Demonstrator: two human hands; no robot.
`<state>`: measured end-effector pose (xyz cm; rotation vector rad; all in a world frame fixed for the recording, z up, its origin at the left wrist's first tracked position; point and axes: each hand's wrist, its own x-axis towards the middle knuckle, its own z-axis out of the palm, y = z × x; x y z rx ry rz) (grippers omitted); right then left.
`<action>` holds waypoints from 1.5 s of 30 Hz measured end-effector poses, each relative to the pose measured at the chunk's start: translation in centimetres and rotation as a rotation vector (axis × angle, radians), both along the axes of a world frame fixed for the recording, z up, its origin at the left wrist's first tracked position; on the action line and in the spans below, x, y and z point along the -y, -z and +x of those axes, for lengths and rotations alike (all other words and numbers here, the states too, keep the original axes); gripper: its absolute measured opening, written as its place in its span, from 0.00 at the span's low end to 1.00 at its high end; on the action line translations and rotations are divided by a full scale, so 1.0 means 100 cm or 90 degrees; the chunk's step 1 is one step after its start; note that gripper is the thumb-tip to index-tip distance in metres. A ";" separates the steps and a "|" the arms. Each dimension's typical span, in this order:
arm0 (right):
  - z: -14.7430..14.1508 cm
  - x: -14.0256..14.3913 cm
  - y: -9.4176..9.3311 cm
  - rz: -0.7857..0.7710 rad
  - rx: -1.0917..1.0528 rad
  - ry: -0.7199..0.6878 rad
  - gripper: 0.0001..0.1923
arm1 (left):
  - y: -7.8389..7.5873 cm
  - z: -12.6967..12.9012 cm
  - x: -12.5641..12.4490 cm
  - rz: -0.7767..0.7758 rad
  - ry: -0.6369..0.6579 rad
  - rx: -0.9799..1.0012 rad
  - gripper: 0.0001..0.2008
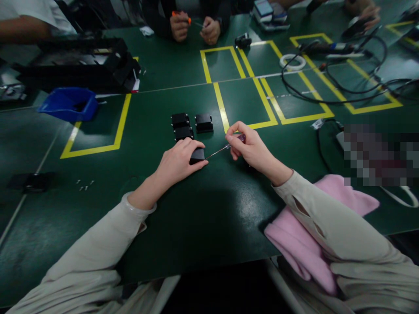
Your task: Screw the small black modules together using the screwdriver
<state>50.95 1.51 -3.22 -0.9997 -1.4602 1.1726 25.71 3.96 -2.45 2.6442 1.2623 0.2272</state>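
Note:
My left hand (pixel 179 160) is closed around a small black box (pixel 197 155), pressing it on the green table. In my right hand (pixel 246 146) is a screwdriver (pixel 228 146), pinched by its handle. The shaft runs left, and its tip meets the right side of the box near my left fingertips; whether it sits in a screw is too small to tell. Just beyond my left hand lie several similar black boxes (pixel 204 123) with small shiny screws at their ends.
Loose screws (pixel 86 188) and a dark part (pixel 34 182) lie at left, near a blue bin (pixel 70 104). A pink cloth (pixel 301 244) is under my right forearm. Cables (pixel 330 103) and a white tape ring (pixel 292 62) are at right. Across the table, a person's hands (pixel 209 30) hold an orange-handled tool.

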 end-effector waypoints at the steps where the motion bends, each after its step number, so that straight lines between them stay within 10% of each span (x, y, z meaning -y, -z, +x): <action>1: 0.000 0.000 0.000 -0.001 -0.008 0.001 0.12 | 0.000 0.000 0.000 0.001 0.001 0.001 0.22; 45: 0.000 -0.001 0.000 -0.018 -0.024 -0.021 0.26 | 0.001 0.000 -0.001 -0.001 0.004 0.013 0.21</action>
